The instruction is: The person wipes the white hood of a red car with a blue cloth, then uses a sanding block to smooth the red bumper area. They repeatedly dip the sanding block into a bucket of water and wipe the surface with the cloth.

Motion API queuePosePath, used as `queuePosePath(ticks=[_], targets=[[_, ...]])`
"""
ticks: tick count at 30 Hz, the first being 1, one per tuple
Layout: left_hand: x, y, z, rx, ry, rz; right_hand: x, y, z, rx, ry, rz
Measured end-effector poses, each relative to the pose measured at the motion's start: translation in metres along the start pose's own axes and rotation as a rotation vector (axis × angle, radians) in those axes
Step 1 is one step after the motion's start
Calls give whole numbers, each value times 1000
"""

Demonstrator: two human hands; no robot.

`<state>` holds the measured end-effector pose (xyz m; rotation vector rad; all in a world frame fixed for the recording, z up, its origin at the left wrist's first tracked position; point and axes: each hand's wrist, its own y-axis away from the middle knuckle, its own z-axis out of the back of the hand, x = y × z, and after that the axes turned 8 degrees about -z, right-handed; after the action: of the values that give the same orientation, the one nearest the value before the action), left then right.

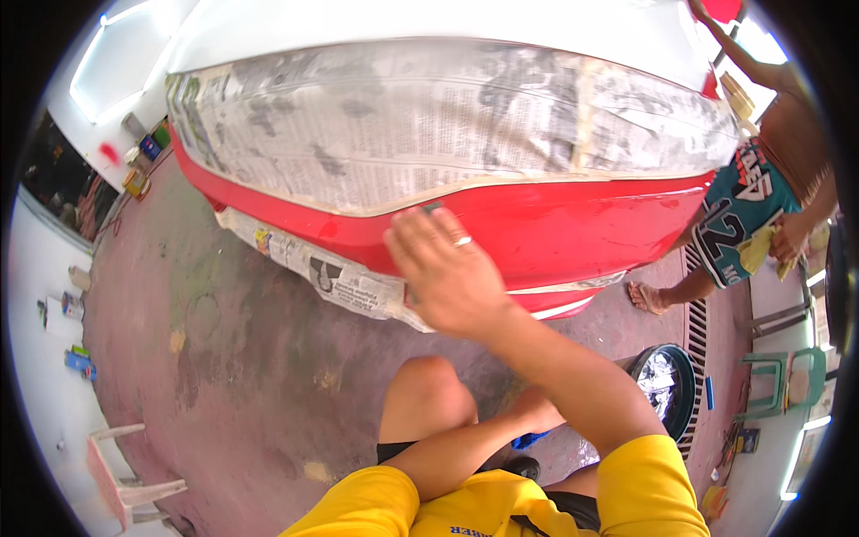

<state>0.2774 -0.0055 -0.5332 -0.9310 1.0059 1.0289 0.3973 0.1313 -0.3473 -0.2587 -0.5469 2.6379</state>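
A red car panel (573, 224) curves across in front of me, its upper part masked with newspaper (376, 116) and tape. My right hand (452, 277), a ring on one finger, lies pressed on the red surface just below the taped edge. Dark grey edges of a thin sheet (432, 207), like sandpaper, peek out from under its fingers. My left arm crosses low over my bent knee. Behind my right forearm, my left hand (540, 412) rests beside a blue cloth (531, 440). Its fingers are mostly hidden, so its grip does not show.
On the right stands another person (756, 215) in teal shorts, holding a yellowish cloth (761, 249). A dark bucket (664, 385) with shiny liquid is beside a floor grate (701, 349). Green (787, 380) and pale (121, 479) plastic chairs flank me. Cans (136, 183) stand far left.
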Motion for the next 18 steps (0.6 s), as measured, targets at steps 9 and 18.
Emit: queuePosePath(ticks=[9, 18], targets=[[-12, 8, 19, 162, -180, 210, -134, 113, -15, -123, 125, -276], [28, 8, -5, 72, -155, 76, -8, 33, -76, -38, 492, 252]])
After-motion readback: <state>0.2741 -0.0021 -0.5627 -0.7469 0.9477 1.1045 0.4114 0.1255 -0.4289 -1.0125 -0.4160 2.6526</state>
